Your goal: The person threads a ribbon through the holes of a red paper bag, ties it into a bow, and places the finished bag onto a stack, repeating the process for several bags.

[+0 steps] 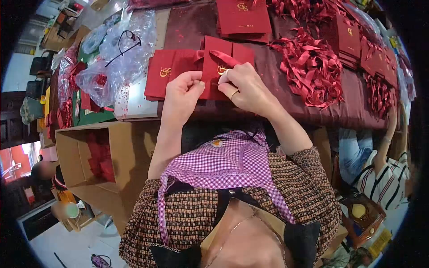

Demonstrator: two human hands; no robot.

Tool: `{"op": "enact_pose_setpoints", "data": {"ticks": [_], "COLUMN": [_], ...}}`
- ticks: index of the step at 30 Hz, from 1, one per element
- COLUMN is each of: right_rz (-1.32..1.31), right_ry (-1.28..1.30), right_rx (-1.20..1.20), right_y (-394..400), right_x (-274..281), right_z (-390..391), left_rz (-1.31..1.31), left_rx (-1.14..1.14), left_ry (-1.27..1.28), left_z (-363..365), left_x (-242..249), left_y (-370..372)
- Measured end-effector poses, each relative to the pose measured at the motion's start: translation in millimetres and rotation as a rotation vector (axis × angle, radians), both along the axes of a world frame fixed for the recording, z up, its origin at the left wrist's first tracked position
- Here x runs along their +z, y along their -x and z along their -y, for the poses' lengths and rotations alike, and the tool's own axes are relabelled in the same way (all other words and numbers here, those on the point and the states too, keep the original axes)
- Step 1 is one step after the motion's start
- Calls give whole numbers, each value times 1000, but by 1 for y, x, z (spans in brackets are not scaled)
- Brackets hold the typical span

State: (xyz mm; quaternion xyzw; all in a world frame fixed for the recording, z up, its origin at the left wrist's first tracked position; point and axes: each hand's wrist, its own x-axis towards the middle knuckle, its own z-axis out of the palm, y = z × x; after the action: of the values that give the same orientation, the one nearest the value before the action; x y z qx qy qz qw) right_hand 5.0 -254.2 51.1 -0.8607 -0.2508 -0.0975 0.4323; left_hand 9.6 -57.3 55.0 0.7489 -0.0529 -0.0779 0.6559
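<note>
Dark red tablecloth under both hands, left hand and right hand pinched on a red card with ribbon.

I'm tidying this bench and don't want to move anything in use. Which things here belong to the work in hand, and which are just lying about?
In use:
- red card with gold emblem, under both hands
- red ribbon on it, pinched by the right hand
- left hand pressing the card

Lying about:
- ribbon heap
- card stack
- plastic bags
- cardboard box
</note>
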Motion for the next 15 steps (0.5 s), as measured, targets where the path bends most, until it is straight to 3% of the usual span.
{"op": "enact_pose_setpoints", "data": {"ticks": [6, 15], "right_rz": [13, 115], "right_ry": [-19, -20], "right_rx": [-20, -13], "right_y": [-1, -10], "right_x": [2, -6], "right_z": [-3, -6], "left_rz": [12, 239], "left_rx": [1, -42], "left_ry": [53, -229], "left_z": [0, 8], "left_x": [-1, -2], "left_y": [0, 7]}}
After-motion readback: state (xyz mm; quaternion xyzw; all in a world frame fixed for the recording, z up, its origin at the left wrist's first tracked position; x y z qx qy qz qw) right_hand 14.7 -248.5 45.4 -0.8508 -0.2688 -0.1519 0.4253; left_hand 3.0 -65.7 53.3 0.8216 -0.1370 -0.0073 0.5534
